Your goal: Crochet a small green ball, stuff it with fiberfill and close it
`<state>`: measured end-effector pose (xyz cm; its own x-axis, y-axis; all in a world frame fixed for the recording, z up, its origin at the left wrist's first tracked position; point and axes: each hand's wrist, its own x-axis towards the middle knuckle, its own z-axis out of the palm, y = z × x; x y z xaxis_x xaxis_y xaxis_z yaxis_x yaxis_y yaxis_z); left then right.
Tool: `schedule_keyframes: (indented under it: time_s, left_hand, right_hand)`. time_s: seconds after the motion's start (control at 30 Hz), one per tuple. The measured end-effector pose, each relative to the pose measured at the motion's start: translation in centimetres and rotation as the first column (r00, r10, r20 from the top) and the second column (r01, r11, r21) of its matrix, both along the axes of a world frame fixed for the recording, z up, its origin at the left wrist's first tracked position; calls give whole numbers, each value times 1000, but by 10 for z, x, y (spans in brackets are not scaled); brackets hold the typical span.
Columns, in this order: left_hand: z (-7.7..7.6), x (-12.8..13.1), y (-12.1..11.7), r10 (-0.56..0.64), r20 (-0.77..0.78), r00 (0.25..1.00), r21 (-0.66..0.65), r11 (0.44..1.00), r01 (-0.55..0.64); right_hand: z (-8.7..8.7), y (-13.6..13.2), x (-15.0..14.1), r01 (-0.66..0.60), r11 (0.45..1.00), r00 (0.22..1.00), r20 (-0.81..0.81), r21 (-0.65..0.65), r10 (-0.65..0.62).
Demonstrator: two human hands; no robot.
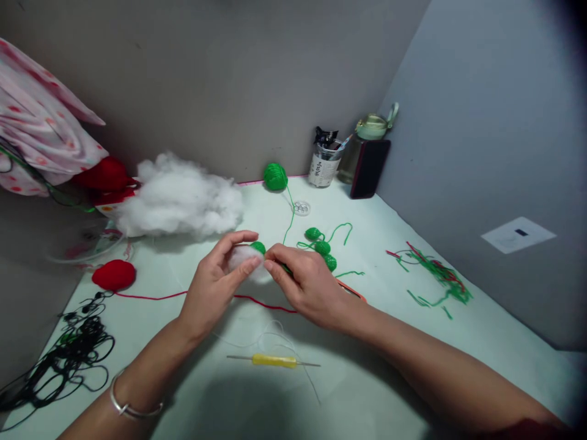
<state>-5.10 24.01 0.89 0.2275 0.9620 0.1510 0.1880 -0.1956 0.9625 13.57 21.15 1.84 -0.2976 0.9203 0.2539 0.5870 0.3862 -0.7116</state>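
Observation:
My left hand [213, 284] is curled around a tuft of white fibre stuffing [241, 256], its thumb pressed on the front. A small green crocheted piece [257, 247] shows behind the tuft, between my two hands. Against the right side of the tuft, the thumb and fingertips of my right hand [305, 284] are pinched together. What they grip is hidden, though a bit of dark green shows under the fingers. Just beyond that hand lie several small green crocheted balls [323, 247] with loose yarn tails. Red yarn [261, 300] runs across the table below both hands.
A yellow-handled crochet hook [274, 361] lies in front. White stuffing [178, 198], a red yarn ball [114, 275] and tangled black cord [68, 354] are left. Behind stand a green yarn ball [275, 176], pen cup [323, 168] and phone [370, 169]. Yarn scraps [443, 272] lie right.

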Motion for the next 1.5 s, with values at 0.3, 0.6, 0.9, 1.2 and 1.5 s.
schedule_keyframes:
  time_s: [0.3,0.6,0.9,1.2,1.5]
  left_hand:
    - [-4,0,7,-62,9,998,-46,997,62]
    - [-14,15,-2,92,320,943,-331,944,20]
    - [-3,10,-6,-99,353,930,-327,919,222]
    - [-6,0,-6,5,-244,970,366,927,87]
    - [3,-7,0,95,84,992,29,995,-98]
  right_hand:
    - [2,-4,-4,-52,996,998,36,-73,54]
    - [-11,6,1,-193,974,972,159,118,174]
    - [-9,11,0,76,985,978,-183,-155,-104]
    - [-9,19,3,9,940,921,-364,-342,-142]
    - [-6,15,0,-17,908,918,-367,-419,-152]
